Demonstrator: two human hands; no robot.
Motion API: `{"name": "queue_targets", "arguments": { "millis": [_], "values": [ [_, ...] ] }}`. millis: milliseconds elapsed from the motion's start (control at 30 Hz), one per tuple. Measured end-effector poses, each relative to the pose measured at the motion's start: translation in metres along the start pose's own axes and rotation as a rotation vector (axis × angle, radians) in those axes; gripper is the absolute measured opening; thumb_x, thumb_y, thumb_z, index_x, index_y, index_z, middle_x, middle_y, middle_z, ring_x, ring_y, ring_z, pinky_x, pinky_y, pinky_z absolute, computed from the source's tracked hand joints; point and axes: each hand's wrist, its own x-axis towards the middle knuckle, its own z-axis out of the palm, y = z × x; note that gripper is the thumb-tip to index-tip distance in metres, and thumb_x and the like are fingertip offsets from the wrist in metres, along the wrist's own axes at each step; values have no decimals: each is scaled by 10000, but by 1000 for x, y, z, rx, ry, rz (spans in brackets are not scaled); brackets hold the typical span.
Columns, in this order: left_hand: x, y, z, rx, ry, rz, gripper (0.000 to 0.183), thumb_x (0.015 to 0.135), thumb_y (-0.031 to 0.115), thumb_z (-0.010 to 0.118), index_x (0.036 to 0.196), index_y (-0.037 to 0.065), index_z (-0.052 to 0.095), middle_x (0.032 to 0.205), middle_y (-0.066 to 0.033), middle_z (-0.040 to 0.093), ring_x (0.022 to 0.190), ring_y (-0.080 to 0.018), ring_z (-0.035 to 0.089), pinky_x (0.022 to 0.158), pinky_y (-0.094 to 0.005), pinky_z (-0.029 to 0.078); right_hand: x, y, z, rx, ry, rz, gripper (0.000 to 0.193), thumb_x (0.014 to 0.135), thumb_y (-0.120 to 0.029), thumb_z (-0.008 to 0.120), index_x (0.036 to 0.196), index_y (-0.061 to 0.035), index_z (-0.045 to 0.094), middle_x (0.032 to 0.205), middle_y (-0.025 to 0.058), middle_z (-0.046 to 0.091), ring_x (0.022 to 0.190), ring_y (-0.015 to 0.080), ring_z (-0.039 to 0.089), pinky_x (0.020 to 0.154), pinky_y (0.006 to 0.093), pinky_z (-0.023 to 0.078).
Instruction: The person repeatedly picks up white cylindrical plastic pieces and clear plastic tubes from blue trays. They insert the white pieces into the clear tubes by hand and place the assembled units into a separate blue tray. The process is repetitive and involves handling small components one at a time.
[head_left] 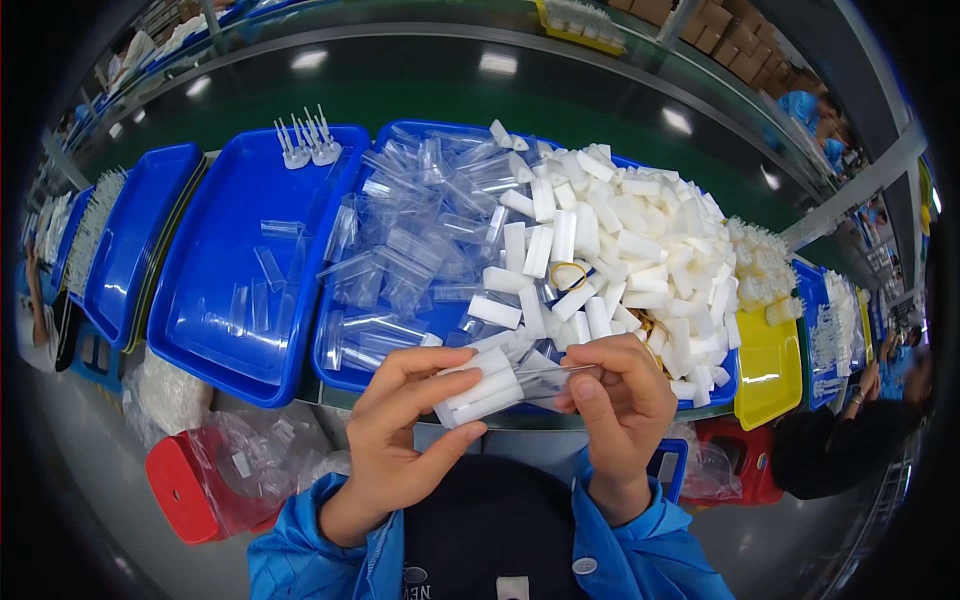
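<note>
Left hand (393, 445) holds at least two white blocks (490, 396).

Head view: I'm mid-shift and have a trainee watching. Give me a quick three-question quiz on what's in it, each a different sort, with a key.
1. Multiple choice: what colour is the tray just to the right of the large blue tray?
A) Red
B) Yellow
C) Green

2. True or false: in the large blue tray, the clear plastic pieces lie to the left of the loose white blocks.

3. Fill in: the left hand holds white blocks, and the right hand pinches ____.

Key:
1. B
2. True
3. Clear plastic
</note>
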Motion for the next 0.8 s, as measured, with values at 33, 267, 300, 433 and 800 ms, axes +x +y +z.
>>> {"name": "queue_targets", "arguments": {
  "millis": [33,267,300,433,800],
  "values": [
    [0,0,0,24,0,11,401,735,-77,729,1128,-39,655,1228,-191,536,1096,-275,601,873,-328,530,0,0,1,2,4,-1,167,872,40,612,1027,100,628,944,147,577,705,139,623,619,235,526],
    [3,2,-4,154,-39,79,378,691,-68,753,1061,0,712,1217,-205,604,1052,-283,637,856,-330,519,-4,9,3,65,26,-55,160,876,46,604,1031,89,608,958,149,561,708,145,625,631,241,531],
    [4,2,-5,161,-50,80,377,689,-69,753,1057,6,716,1223,-209,609,1048,-280,641,857,-325,519,-4,11,2,63,18,-81,159,877,45,605,1030,86,608,964,152,568,714,144,627,635,241,531],
    [3,0,-9,136,-78,84,372,694,-57,760,1058,7,716,1263,-231,592,1097,-302,632,886,-340,518,5,12,-9,-139,-204,-193,217,861,47,624,1074,76,590,997,165,600,736,159,636,653,254,537],
    [-6,-6,27,454,112,312,509,692,-13,796,1158,-91,606,1184,-287,612,1049,-381,651,863,-378,545,-9,1,34,-598,2,-133,927,598,-288,874,1337,29,412,1257,191,312,1175,301,355,927,424,380]
  ]
}}
